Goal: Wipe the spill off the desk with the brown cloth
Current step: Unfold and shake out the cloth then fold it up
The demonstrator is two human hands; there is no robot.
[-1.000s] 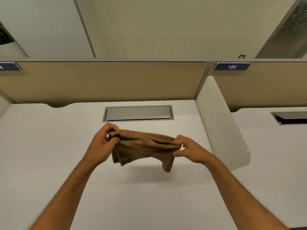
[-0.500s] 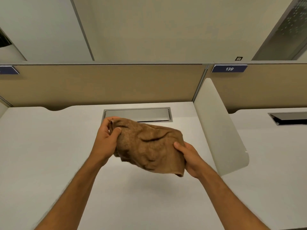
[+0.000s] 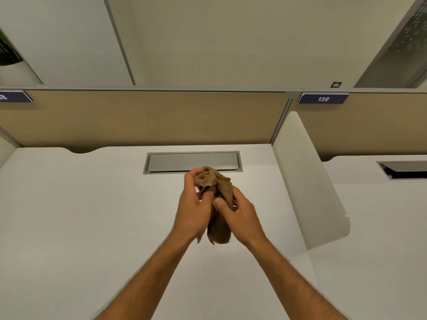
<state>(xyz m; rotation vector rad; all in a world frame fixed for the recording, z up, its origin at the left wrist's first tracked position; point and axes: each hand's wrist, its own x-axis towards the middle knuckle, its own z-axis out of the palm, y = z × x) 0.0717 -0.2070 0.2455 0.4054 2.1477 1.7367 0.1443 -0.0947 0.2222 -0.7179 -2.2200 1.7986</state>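
Two bare hands meet above a white laminate desk (image 3: 80,215), bunching one brown terry cloth (image 3: 218,188) between them. The left hand (image 3: 193,211) curls its fingers over the top of the cloth and presses its thumb into the folds; the right hand (image 3: 238,214) wraps the cloth from the other side, its thumb laid across the fabric. Both hands are closed around the cloth, and they sit so close that their thumbs nearly touch. The cloth is crumpled into a tight wad: its upper part bulges out above the fingers, and a lower tail hangs down between the two wrists. It is held up off the desk, over the middle of the surface and just in front of one grey metal cable hatch (image 3: 193,162) set flush into the desktop.

No spill can be made out on the white surface from this head view.

One tan fabric partition (image 3: 143,118) runs along the back edge of the desk. One white curved side divider (image 3: 305,181) stands to the right of the hands, separating this desk from a neighbouring white desk (image 3: 381,215), where a second hatch (image 3: 404,170) lies open. Two dark blue number plates are fixed to the partition tops: one reading 139 (image 3: 323,99) at the right, and one partly cut off (image 3: 13,97) at the left edge.
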